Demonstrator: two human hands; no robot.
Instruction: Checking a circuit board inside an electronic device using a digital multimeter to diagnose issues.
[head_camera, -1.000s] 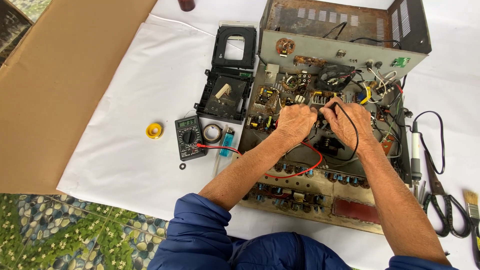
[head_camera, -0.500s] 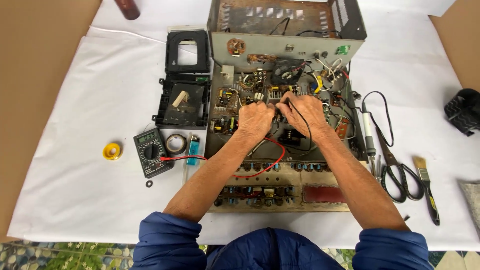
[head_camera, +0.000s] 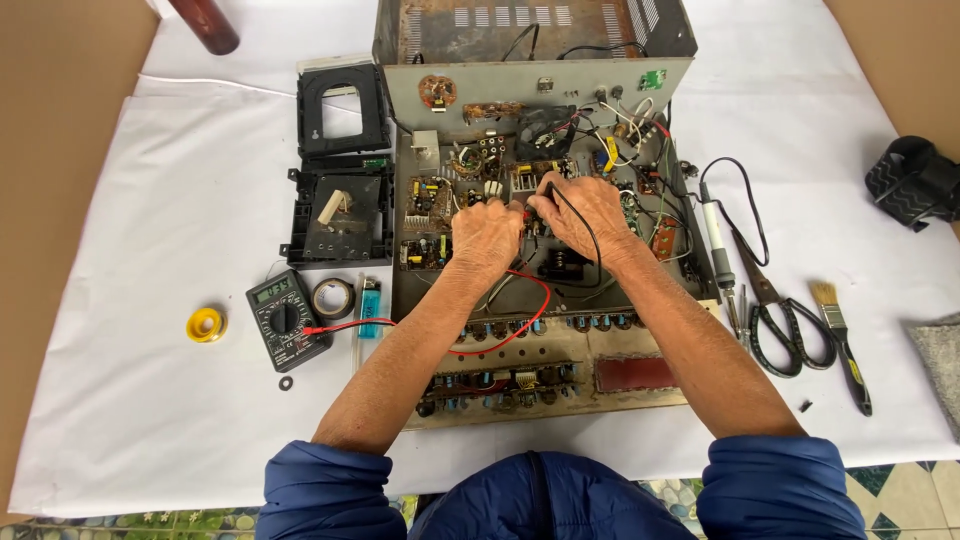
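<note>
Landmark throughout: the opened grey metal amplifier chassis (head_camera: 540, 260) lying on the white sheet (head_camera: 150, 300).

Nearest the person, at the chassis's front edge, sits a row of knobbed controls. Just left of that edge lies a small black digital multimeter (head_camera: 287, 320), beside a roll of black tape (head_camera: 333, 297), a blue lighter (head_camera: 369, 300) and a yellow spool (head_camera: 206, 324); its red test lead (head_camera: 500, 335) loops up across the chassis to the hands.

At the chassis's middle, the left hand (head_camera: 485, 235) is closed on the red probe, and the right hand (head_camera: 585, 212) pinches a black lead (head_camera: 578, 225) (the tips themselves are hidden under the fingers). The step looks like probing a point on the circuit boards; a next move would need both tips held steady while glancing at the meter.

Right of the chassis lie a soldering iron (head_camera: 716, 240), black-handled scissors (head_camera: 775, 315) and a paintbrush (head_camera: 838, 335).
</note>
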